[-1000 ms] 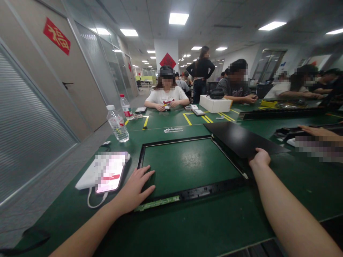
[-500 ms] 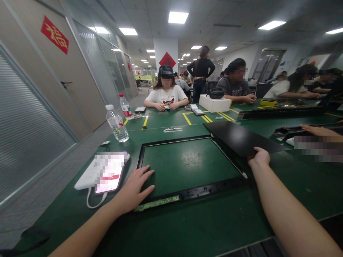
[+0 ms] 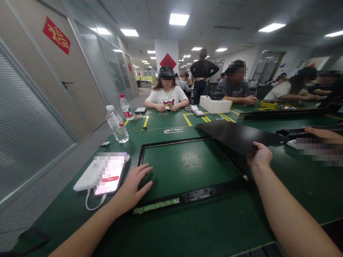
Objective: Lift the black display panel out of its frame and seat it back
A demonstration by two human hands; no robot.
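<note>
A black rectangular frame [image 3: 209, 192] lies on the green table [image 3: 187, 232], a strip of green circuit board [image 3: 158, 206] along its near left edge. My left hand [image 3: 134, 187] rests over the frame's left side with fingers spread, holding nothing. On the right, my right hand [image 3: 259, 157] grips the near edge of a thin black panel [image 3: 235, 134]. The panel is tilted and raised over the frame's right side, its far left corner above the frame's back right corner. Fingers under the panel are hidden.
A phone [image 3: 109, 178] on a white power bank [image 3: 84, 175] lies left of the frame. Two water bottles [image 3: 118, 125] stand behind it. Small white pieces [image 3: 173, 130] lie beyond the frame. A co-worker's hand [image 3: 321, 134] is at the far right; a white box [image 3: 214, 104] stands at the back.
The black panel has shifted slightly left and upward in my right hand, overlapping the frame's back right corner more. My left hand has barely moved.
</note>
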